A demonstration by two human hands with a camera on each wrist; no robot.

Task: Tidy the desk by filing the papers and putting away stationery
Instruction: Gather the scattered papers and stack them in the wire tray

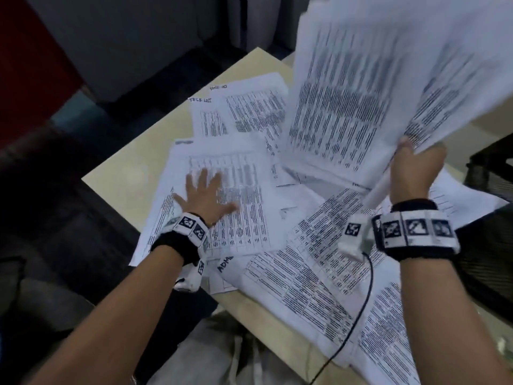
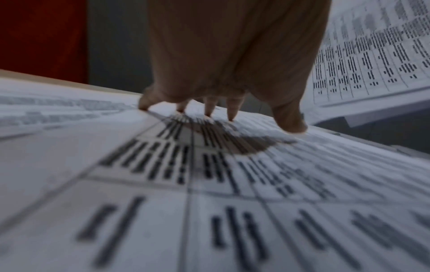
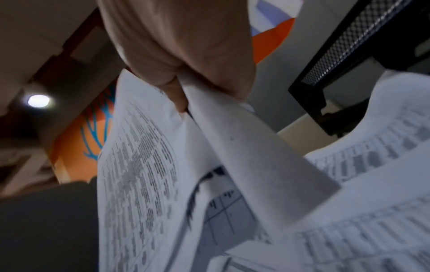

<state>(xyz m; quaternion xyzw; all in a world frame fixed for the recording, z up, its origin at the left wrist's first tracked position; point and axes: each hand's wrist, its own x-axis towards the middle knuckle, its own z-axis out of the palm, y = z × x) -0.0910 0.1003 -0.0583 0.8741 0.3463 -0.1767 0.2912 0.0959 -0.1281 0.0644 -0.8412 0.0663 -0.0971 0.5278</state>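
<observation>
Right hand point(image 1: 413, 173) grips raised sheaf of white printed sheets point(image 1: 388, 87) above beige desk point(image 1: 125, 176). Left hand point(image 1: 204, 194) flat, fingers spread, pressing loose printed table sheet point(image 1: 241, 218) among scattered papers.

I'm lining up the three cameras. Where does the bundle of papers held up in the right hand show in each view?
Head: the lifted bundle fills the upper right, pinched at its lower edge by the right hand.
Left wrist: its printed sheets hang at the upper right, above the desk.
Right wrist: it spreads down from the hand across the centre.
Shared landmark: the loose papers on the desk.
</observation>
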